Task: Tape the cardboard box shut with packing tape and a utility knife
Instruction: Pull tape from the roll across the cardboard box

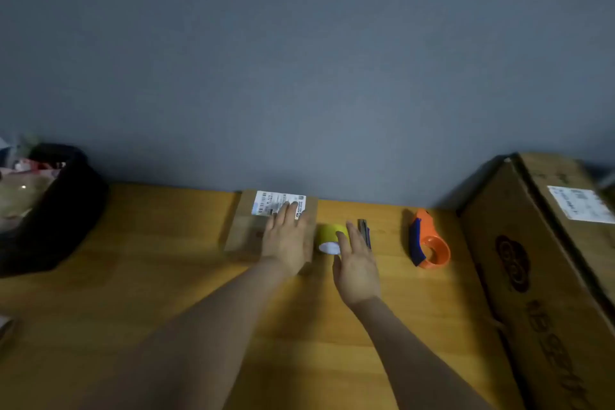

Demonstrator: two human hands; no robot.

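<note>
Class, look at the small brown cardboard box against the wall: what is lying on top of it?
On the small brown cardboard box lie a white printed shipping label at its far end and the person's flat left hand, fingertips overlapping the label. The hand hides the box's right part, so any seam there cannot be seen.

We see a yellow-brown wooden surface (139, 293) against a grey wall, bearing a small flat cardboard box (246, 230), a yellow tape roll (327, 236), a dark slim utility knife (363, 230), an orange-and-blue tape dispenser (427, 243), a large cardboard carton (545, 276) and a black bin (56, 210).

Nothing reads clearly. A white barcode label (279, 204) on the small box (246, 230) lies under the left fingertips (290, 210), its print blurred.
</note>
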